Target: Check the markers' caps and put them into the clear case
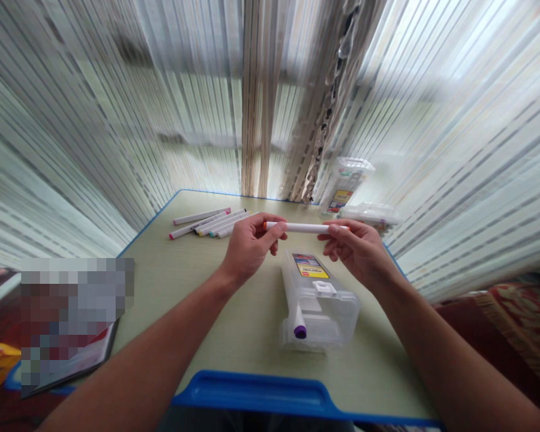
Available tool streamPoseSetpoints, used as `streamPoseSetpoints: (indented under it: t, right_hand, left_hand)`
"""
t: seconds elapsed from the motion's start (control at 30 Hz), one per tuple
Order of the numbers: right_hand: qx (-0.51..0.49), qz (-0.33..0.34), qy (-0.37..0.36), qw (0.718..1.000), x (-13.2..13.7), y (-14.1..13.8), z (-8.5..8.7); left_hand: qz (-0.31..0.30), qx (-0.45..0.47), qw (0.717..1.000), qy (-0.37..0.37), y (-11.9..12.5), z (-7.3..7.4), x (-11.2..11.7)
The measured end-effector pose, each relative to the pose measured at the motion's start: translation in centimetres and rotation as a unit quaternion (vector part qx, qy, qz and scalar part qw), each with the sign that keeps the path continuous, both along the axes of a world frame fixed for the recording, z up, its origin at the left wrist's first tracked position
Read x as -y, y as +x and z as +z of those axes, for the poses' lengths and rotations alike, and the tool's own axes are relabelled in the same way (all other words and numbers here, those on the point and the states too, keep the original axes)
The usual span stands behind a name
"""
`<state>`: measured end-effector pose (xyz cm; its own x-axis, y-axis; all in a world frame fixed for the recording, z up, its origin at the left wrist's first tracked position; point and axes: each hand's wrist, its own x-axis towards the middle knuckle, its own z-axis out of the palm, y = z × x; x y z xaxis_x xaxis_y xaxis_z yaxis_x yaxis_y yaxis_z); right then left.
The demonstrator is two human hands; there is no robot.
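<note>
A white marker (pixel 306 228) with orange ends is held level between my two hands above the table. My left hand (pixel 252 243) pinches its left end, and my right hand (pixel 353 243) grips the right end between thumb and fingers. Below them a clear plastic case (pixel 317 300) lies on its side, its open end toward me and a yellow label on top. Inside it rests a marker with a purple end (pixel 299 330), sticking out slightly. Left of my left hand, several white markers (pixel 207 225) with coloured ends lie in a loose bunch.
Another clear case (pixel 342 189) stands upright at the back right, beside a clear case lying down (pixel 369 213). The pale green table (pixel 162 312) has a blue edge with a tray (pixel 256 390) at the front. Striped curtains (pixel 198 108) hang behind. A blurred-out booklet (pixel 85 354) lies left.
</note>
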<state>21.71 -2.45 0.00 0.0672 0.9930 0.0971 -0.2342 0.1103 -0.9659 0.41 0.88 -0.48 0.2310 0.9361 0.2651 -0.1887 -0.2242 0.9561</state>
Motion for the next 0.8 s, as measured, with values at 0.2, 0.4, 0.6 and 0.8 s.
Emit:
streamPoseSetpoints:
  t: [0.2,0.4,0.6,0.8]
  right_hand:
    - [-0.012,-0.002,-0.004,1.000,0.02,-0.01,0.07]
    - [-0.017,-0.006,-0.011,1.000,-0.03,-0.04,0.22]
    - [-0.035,0.000,-0.018,0.999,-0.06,0.04,0.32]
    - [-0.052,0.012,-0.021,0.998,-0.14,0.23,0.24]
  left_hand:
    - [-0.005,0.008,1.000,-0.003,0.01,-0.13,-0.01]
    - [-0.010,0.033,0.999,-0.025,0.03,0.04,0.00]
    - [-0.018,0.054,0.997,-0.044,0.08,0.14,0.11]
    - [-0.028,0.073,0.995,-0.058,0.06,0.12,0.15]
